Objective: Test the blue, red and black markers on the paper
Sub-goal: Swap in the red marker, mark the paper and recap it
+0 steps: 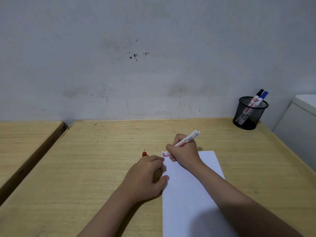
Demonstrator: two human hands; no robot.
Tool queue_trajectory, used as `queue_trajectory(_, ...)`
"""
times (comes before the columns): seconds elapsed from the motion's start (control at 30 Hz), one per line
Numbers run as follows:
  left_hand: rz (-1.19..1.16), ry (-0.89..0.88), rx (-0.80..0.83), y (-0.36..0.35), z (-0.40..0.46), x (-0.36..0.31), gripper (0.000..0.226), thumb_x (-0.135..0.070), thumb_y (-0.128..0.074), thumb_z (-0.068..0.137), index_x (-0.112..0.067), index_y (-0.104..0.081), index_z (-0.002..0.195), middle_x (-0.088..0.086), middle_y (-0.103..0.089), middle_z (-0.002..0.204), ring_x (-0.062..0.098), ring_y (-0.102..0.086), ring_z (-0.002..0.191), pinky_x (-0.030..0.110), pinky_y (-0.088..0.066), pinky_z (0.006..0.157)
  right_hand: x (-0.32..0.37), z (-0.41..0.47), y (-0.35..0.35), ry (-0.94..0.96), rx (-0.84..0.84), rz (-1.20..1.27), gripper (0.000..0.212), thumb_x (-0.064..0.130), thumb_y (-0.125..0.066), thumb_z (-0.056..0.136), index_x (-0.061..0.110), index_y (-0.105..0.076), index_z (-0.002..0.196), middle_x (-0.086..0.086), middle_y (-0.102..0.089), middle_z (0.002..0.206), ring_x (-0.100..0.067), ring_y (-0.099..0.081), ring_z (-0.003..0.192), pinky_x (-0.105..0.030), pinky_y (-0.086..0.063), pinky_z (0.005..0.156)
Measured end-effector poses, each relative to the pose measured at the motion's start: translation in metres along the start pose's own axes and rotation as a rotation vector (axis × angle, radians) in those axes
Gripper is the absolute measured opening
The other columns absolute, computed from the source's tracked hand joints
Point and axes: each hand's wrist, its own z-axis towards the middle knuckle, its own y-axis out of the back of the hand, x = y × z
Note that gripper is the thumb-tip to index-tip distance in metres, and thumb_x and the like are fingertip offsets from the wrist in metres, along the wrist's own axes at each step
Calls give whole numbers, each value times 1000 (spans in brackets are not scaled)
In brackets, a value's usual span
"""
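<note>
You face a stained grey-white wall (136, 65) behind a light wooden desk (102, 168). On it lies a white paper sheet (188, 194), with a black mesh pen cup (248, 113) holding the blue marker (263, 95) and black marker (259, 92) at the far right corner. Your right hand (184, 153) is wrapped round the uncapped red marker (185, 141), its tip at the sheet's top-left corner. Your left hand (147, 177), loosely curled and holding nothing visible, steadies the sheet's edge; the small red cap (144, 153) lies just beyond it.
</note>
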Motion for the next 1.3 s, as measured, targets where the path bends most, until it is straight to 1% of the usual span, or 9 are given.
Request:
queue_trajectory(0.17, 3, -12, -16, 1, 0, -1, 26, -43, -58, 77, -24, -64, 94, -13, -60, 121, 5, -53, 112, 28, -49, 87, 0, 0, 2, -7, -43, 137, 33, 2, -69, 74, 14, -46, 54, -2, -59, 45, -19, -64, 45, -28, -49, 46)
queue_trajectory(0.33, 53, -65, -210, 5, 2, 0, 21, -34, -60, 78, -17, -67, 88, -2, -64, 96, 14, -60, 84, 35, -52, 66, 2, 2, 7, -35, -76, 341, 34, 4, -71, 78, 11, -45, 58, -3, -64, 44, -17, -60, 42, -26, -48, 42)
queue_trajectory(0.43, 129, 27, -316, 10, 6, 9, 23, -31, -62, 80, -18, -68, 99, 1, -63, 102, 17, -58, 87, 34, -51, 67, 2, 1, 8, -34, -68, 382, 33, 6, -73, 78, 10, -46, 59, -3, -64, 45, -17, -59, 43, -27, -50, 44)
queue_trajectory(0.53, 127, 121, -289, 13, 7, 14, 20, -21, -63, 83, -18, -70, 101, -1, -63, 100, 18, -59, 86, 33, -51, 66, 3, -1, 8, -12, -63, 392, 29, 8, -74, 78, 10, -49, 63, -4, -64, 49, -16, -62, 46, -29, -52, 48)
queue_trajectory(0.7, -223, 301, -340, 18, 10, 11, 11, -8, -70, 77, -17, -73, 83, -3, -65, 83, 5, -61, 76, 13, -50, 67, 17, -9, 11, 80, -103, 367, 31, 16, -77, 76, 14, -49, 62, -6, -61, 55, -13, -59, 44, -27, -47, 47)
queue_trajectory(0.83, -867, 515, -417, 31, 7, -10, 12, -1, -70, 77, -12, -74, 79, 5, -73, 75, 9, -69, 68, 21, -55, 61, 47, -19, 22, 178, -111, 408, 31, 17, -73, 79, 12, -50, 60, 4, -53, 45, -9, -46, 37, -21, -36, 39)
queue_trajectory(0.97, -1081, 469, -409, 46, 7, -20, 20, 5, -69, 75, -15, -76, 74, 2, -73, 71, 22, -65, 79, 33, -53, 79, 66, -37, 30, 294, -59, 374, 30, 11, -71, 80, 11, -51, 57, 4, -54, 41, -8, -48, 39, -16, -36, 41)
queue_trajectory(1.1, -1265, 420, -386, 56, 3, -46, 17, 4, -67, 73, -11, -74, 74, 4, -71, 70, 17, -67, 74, 22, -59, 74, 78, -55, 39, 372, -41, 351, 28, 10, -72, 79, 5, -53, 59, 4, -54, 42, -8, -50, 40, -17, -41, 46)
queue_trajectory(1.3, -1310, 322, -335, 71, -8, -79, 21, -12, -72, 60, -7, -73, 80, 13, -71, 83, 20, -67, 81, 25, -59, 77, 94, -85, 53, 435, 0, 309, 29, 8, -74, 76, -4, -53, 62, -1, -54, 47, -8, -52, 44, -18, -41, 48)
